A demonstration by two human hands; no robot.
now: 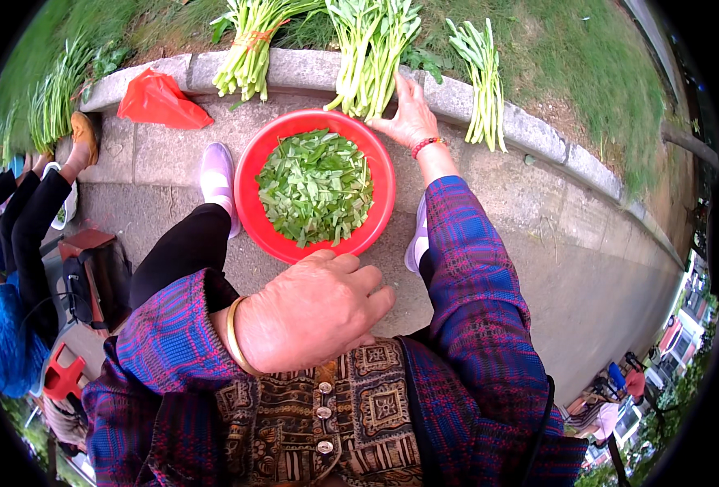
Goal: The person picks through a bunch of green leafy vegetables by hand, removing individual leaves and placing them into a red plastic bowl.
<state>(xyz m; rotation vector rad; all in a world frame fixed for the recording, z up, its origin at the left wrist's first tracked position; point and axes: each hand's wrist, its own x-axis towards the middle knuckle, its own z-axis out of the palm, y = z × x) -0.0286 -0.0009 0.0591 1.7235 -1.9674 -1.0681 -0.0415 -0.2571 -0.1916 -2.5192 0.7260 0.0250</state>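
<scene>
Below the red basin (pixel 247 203) of chopped green leaves (pixel 311 183), my left hand (pixel 315 308) is curled in front of my chest; whether it holds anything is hidden. My right hand (pixel 411 118) reaches beyond the basin's upper right, fingers apart, at the edge of a middle bunch of leafy green stalks (pixel 363 61), which it appears to touch. Another bunch of stalks (pixel 480 97) lies to its right on the stone kerb, and a tied bunch (pixel 247 57) lies to the left.
A red plastic bag (pixel 157 104) rests by the kerb (pixel 542 134), with grass (pixel 570 65) behind. At left sit people in dark trousers (pixel 31 227), beside bags (pixel 96 284) and a red stool (pixel 65 369). More people (pixel 607 406) and vehicles appear at lower right.
</scene>
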